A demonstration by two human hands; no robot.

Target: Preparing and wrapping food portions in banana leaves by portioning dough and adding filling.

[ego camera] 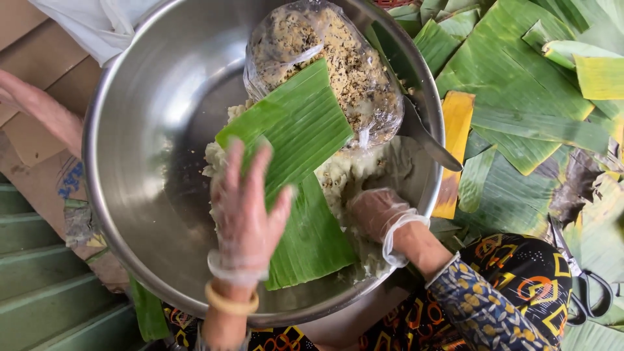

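A large steel bowl [143,130] fills the view. My left hand [246,208], in a clear plastic glove, lies flat with spread fingers on a piece of green banana leaf [302,130] inside the bowl. A second leaf piece [312,240] lies under it. My right hand [377,211], also gloved, is curled into the pale sticky rice [344,175] at the bowl's right side. A clear plastic bag of speckled filling [338,58] rests at the back of the bowl.
Many cut banana leaves [520,84] cover the surface to the right, some yellowed. Black-handled scissors [585,286] lie at the lower right. A metal spoon handle [432,146] leans on the bowl's right rim. Cardboard [45,84] and green steps [39,286] are on the left.
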